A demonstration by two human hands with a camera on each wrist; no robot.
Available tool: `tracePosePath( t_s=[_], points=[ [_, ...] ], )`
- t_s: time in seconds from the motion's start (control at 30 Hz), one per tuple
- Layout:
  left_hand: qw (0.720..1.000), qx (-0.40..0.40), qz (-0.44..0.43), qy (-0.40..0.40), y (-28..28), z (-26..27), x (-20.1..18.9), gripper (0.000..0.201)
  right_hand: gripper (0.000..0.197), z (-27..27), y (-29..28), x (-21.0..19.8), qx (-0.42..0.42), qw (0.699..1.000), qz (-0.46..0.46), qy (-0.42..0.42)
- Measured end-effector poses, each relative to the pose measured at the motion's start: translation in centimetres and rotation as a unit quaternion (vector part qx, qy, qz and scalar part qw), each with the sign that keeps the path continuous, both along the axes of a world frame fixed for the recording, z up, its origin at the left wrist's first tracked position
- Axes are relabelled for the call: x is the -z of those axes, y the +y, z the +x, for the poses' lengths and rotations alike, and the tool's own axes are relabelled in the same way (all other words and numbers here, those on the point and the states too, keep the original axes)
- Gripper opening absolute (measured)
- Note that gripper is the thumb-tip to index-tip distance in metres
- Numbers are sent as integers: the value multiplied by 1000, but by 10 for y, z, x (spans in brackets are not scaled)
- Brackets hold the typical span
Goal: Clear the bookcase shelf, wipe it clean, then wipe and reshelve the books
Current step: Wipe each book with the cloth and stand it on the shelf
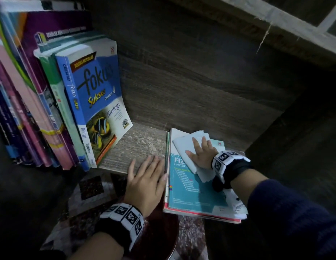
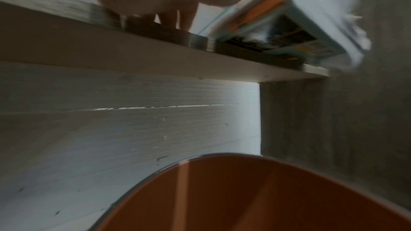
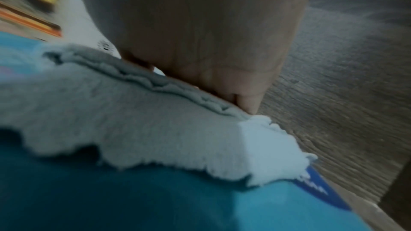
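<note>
Teal book [image 1: 193,192], white cloth [image 1: 189,147], blue book [image 1: 99,94]

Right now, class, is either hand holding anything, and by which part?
Nothing is gripped. The right hand presses flat on the middle of the white cloth atop the teal physics book; the left hand lies open against that book's spine edge.

A teal-covered physics book [image 1: 193,192] lies flat on top of a small stack at the right end of the grey wood-grain bookcase shelf [image 1: 140,143], its near end jutting past the shelf's front edge. A pale, frayed-edged cloth [image 1: 189,145] lies spread on its far half. At the left a row of upright paperback books [image 1: 50,102] leans leftward, the blue biology book [image 1: 99,102] outermost, with bare dusty shelf between row and stack.
</note>
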State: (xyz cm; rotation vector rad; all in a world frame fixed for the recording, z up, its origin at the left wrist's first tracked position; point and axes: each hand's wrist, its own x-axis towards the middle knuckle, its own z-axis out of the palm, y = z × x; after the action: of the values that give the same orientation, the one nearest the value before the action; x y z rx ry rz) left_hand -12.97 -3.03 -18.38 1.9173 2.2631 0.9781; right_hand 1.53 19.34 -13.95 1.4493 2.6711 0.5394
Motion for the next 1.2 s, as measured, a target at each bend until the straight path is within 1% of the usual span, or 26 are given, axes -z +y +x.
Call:
tracePosePath(
  t_s=[0.03, 0.07, 0.1, 0.13, 0.17, 0.23, 0.3, 0.37, 0.43, 0.47, 0.57, 0.63, 0.67, 0.7, 0.73, 0.77, 0.8, 0.87, 0.97, 1.07, 1.13, 1.2],
  points=[
    [1000, -17, 0, -2, 1, -3, 0, 53, 70, 5, -20, -3, 15, 991, -130, 2],
    [1000, -29, -3, -7, 2, -5, 0, 53, 76, 0, -45, -18, 68, 970, -229, -41],
    [999, -33, -8, -13, 3, -7, -1, 53, 81, -1, -71, -34, 93, 961, -253, -64],
    [999, -34, -14, -18, 4, -8, -2, 54, 81, 4, -88, -35, 99, 963, -238, -81],
    [999, -34, -23, -22, 4, -8, -5, 54, 77, 10, -98, -37, 82, 965, -239, -67],
    [998, -27, -49, -26, 5, -5, -10, 58, 72, 20, -120, -46, 85, 960, -256, -70],
    [996, -18, -79, -29, 7, -2, -14, 64, 75, 29, -140, -51, 60, 952, -288, -79],
    [994, -15, -106, -24, 10, -1, -16, 66, 87, 43, -156, -53, 47, 945, -311, -85],
    [992, -13, -122, -25, 11, -1, -16, 65, 109, 58, -165, -57, 36, 944, -318, -84],
    [992, -12, -126, -24, 11, -1, -15, 65, 115, 66, -166, -56, 36, 946, -311, -85],
    [991, -14, -129, -7, 10, -2, -14, 64, 118, 86, -158, -55, 58, 948, -299, -92],
    [991, -15, -130, -2, 11, -3, -14, 64, 128, 95, -143, -53, 88, 951, -282, -93],
    [991, -15, -131, -2, 11, -3, -14, 65, 125, 98, -133, -52, 115, 950, -277, -81],
    [992, -15, -128, -3, 12, -2, -14, 65, 113, 102, -120, -50, 143, 949, -273, -64],
    [992, -17, -124, -7, 12, -2, -14, 65, 95, 104, -110, -50, 165, 947, -272, -47],
    [992, -18, -122, -10, 13, -2, -14, 64, 81, 105, -99, -51, 182, 942, -279, -22],
    [992, -19, -121, -11, 13, -2, -13, 63, 75, 107, -90, -53, 186, 939, -290, 17],
    [993, -23, -119, -9, 13, -2, -12, 63, 73, 107, -77, -59, 182, 925, -314, 112],
    [993, -28, -113, -13, 13, -1, -12, 62, 68, 108, -64, -63, 182, 920, -292, 189],
    [993, -26, -110, -23, 11, 0, -13, 60, 66, 114, -50, -61, 211, 923, -243, 211],
    [993, -22, -109, -30, 10, 0, -14, 59, 64, 118, -40, -64, 248, 916, -215, 229],
    [993, -20, -111, -30, 9, 0, -16, 59, 60, 120, -35, -66, 268, 923, -206, 182]
  ],
)
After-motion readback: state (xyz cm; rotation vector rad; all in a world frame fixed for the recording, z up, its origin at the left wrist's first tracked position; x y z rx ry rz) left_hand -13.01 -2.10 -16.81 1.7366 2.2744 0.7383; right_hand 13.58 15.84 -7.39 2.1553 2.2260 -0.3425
